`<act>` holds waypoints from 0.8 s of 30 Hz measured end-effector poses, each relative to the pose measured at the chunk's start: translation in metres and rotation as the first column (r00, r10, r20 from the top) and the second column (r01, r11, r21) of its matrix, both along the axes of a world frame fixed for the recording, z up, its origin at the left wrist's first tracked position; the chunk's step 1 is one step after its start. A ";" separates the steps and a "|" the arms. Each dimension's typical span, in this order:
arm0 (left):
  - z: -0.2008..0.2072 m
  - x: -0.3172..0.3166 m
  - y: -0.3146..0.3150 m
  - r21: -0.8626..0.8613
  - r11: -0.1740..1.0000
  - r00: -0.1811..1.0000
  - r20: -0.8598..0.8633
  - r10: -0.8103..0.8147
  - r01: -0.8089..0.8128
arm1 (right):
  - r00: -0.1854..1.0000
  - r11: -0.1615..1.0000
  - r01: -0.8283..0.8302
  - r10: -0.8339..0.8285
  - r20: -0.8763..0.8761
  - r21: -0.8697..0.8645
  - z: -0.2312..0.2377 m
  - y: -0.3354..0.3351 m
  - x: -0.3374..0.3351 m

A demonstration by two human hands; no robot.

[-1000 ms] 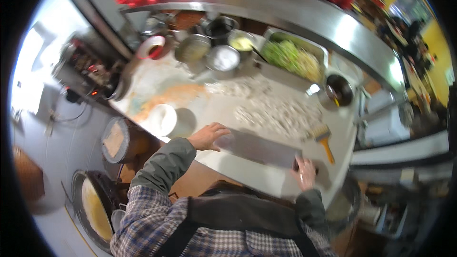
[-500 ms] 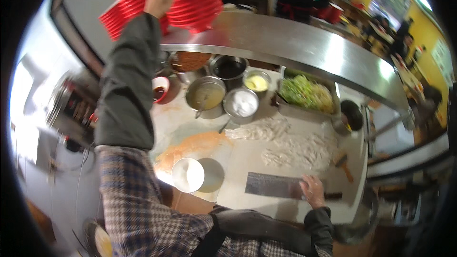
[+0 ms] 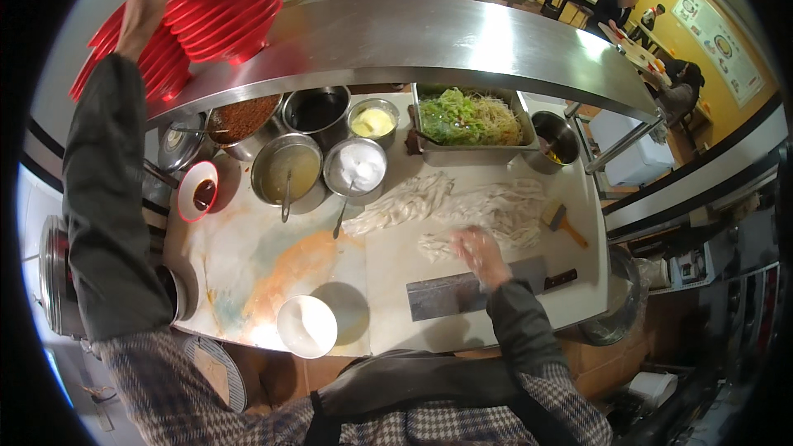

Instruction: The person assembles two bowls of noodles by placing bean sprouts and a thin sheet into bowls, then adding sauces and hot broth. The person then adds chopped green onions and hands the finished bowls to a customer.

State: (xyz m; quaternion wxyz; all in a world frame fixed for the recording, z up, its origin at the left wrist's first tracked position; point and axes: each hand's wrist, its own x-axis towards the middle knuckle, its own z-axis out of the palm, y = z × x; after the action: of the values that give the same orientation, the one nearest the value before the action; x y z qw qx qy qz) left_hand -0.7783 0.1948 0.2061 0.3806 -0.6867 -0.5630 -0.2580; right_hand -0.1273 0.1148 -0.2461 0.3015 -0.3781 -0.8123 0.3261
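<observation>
My left hand reaches up to the stacked red bowls on the steel shelf, its fingers curled over the rim of a bowl at the stack's top. Above the worktop, my right hand is blurred by motion, so its fingers cannot be made out. It hovers between the pale, flat noodles and a wide-bladed cleaver lying flat with its dark handle to the right. A white bowl sits near the front edge of the worktop.
Behind the noodles stand a pot of cloudy liquid, a bowl of white powder and a tray of shredded greens. A brush lies at right; a red-rimmed bowl of dark sauce at left. The steel shelf spans the back.
My right hand has left the cleaver and moved up and left toward the noodles; the cleaver lies at a different slant. My left hand stays at the red bowls. The view has shifted.
</observation>
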 end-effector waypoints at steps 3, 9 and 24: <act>0.007 -0.002 -0.039 0.155 0.983 0.995 0.013 0.103 -0.103 | 0.954 0.980 0.195 -0.201 -0.220 -0.049 0.000 0.087 -0.024; -0.049 0.076 -0.245 0.119 0.913 0.914 0.168 0.369 -0.391 | 0.918 0.959 0.239 -0.274 0.285 0.152 0.010 0.295 0.006; -0.410 0.421 -0.290 -0.389 0.868 0.690 0.720 0.077 0.309 | 0.779 0.916 -0.043 -0.219 0.588 0.398 -0.030 0.419 -0.003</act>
State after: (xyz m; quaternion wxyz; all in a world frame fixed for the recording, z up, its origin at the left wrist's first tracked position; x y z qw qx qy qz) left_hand -0.3570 -0.0957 -0.2035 -0.0696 -0.6390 -0.6652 -0.3800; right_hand -0.1305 0.5342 -0.2763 0.1014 -0.4346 -0.8949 0.0002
